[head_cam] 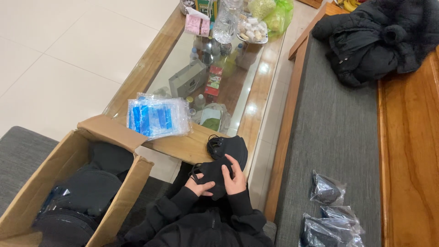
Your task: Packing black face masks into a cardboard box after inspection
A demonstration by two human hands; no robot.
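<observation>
Both hands grip a black fabric face mask [211,174] w/ ear loops: left hand [200,187] fingers curled underneath, right hand [235,178] fingers pressed flat on top.

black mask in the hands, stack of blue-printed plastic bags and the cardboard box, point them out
black mask [214,174], head view, on the fabric between both hands
stack of blue-printed plastic bags [156,116], head view, middle of the top bag
cardboard box [61,158], head view, on its left wall

- Two hands: left hand [199,187], right hand [234,179]
- One cardboard box [68,160]
- One stack of blue-and-clear plastic bags [157,115]
- Three bagged black masks on the grey bench cushion [327,188]
- One black jacket [377,36]
- One glass-topped wooden table [183,147]
</observation>
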